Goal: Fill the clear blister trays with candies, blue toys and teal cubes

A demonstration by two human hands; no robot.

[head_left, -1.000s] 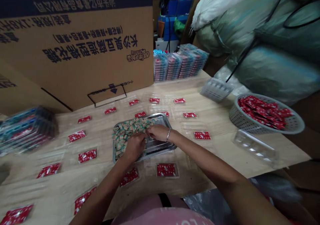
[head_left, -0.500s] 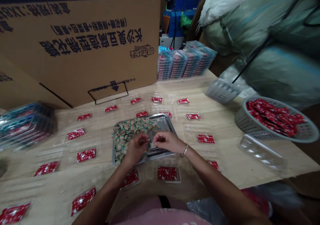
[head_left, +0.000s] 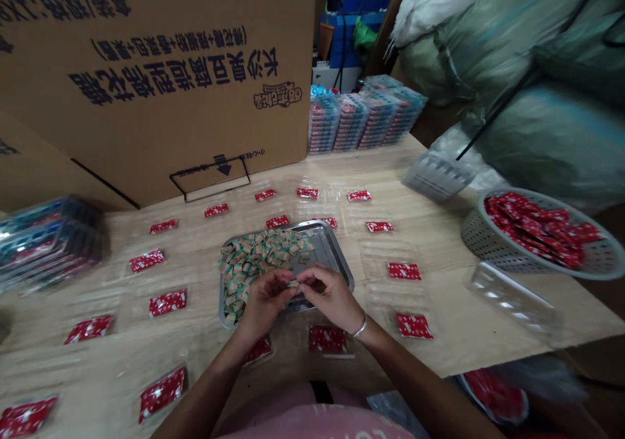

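Many small green-and-tan packets (head_left: 261, 253) cover the left part of a metal tray (head_left: 326, 250) in the head view. Over its near side, the left hand (head_left: 263, 301) and right hand (head_left: 336, 299) meet, fingertips pinching one small piece (head_left: 293, 284). Red packets (head_left: 168, 302) lie around on the table (head_left: 454, 325).

Single head cam here, worn up top and aimed forward and down across the table (head_left: 463, 322). It's pretty close in: left hand (head_left: 263, 302) and right hand (head_left: 336, 300) show up just below centre, toward 6 o'clock. Wide view, though, so it also takes in the big carton (head_left: 195, 113) at 10 o'clock and the sacks (head_left: 551, 142) at 2 o'clock.
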